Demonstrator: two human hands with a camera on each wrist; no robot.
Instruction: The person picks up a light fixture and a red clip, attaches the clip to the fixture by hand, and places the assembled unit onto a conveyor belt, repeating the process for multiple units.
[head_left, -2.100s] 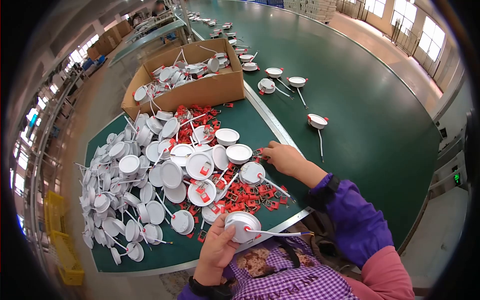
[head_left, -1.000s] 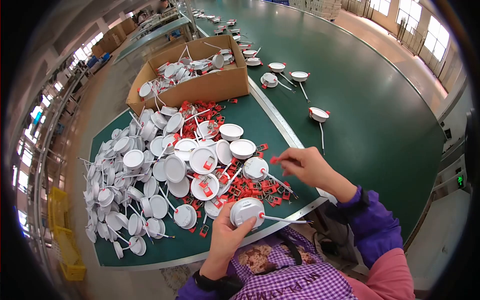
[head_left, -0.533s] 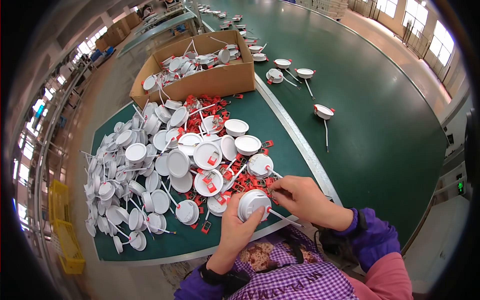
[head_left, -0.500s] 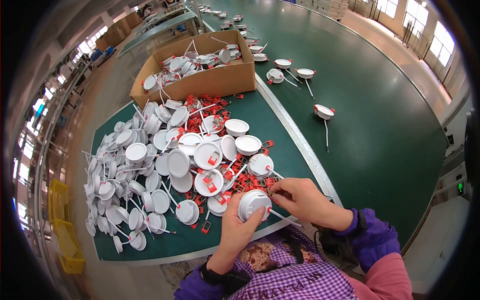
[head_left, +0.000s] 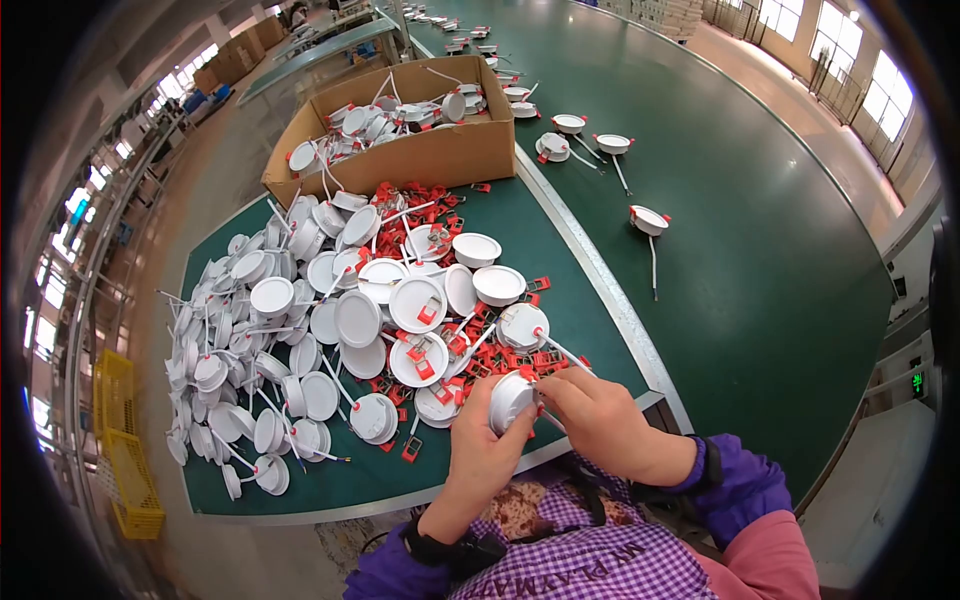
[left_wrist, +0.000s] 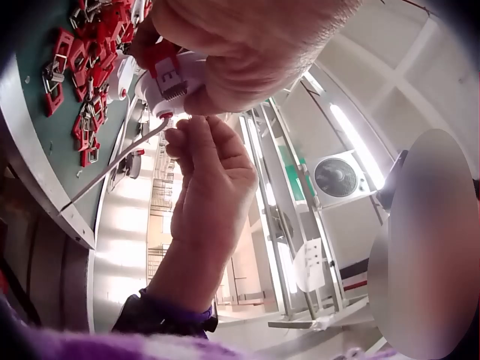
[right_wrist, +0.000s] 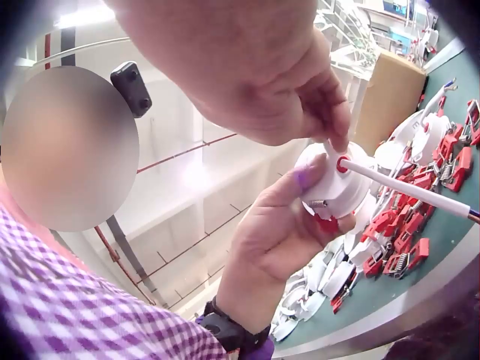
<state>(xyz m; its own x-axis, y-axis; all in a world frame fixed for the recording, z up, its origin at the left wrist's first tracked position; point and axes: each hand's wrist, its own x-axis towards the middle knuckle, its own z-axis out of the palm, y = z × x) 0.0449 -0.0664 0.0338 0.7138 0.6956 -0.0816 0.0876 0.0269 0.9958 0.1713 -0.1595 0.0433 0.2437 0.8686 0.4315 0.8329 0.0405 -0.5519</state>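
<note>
My left hand point(head_left: 482, 452) grips a round white downlight point(head_left: 508, 402) over the table's front edge, thumb across its back. A white cable point(right_wrist: 405, 187) leaves the light through a red grommet. One red spring clip point(left_wrist: 168, 73) sits on the light's side by the left fingers in the left wrist view. At the opposite side, my right hand point(head_left: 608, 425) pinches another red clip against the rim, mostly hidden behind the fingertips. Just beyond the hands lies a heap of loose red spring clips point(head_left: 488, 358), with white downlights point(head_left: 358, 318) around it.
A large pile of white downlights point(head_left: 272, 296) covers the table's left side. Behind it stands a cardboard box point(head_left: 430, 160) filled with more lights. Right of the metal rail point(head_left: 600, 265), a green belt point(head_left: 740, 270) carries clipped lights. Yellow crates point(head_left: 130, 480) stand at lower left.
My right hand has picked a red clip from the heap and brought it to the downlight's rim. The left hand has raised the light slightly and turned it; the view has shifted slightly.
</note>
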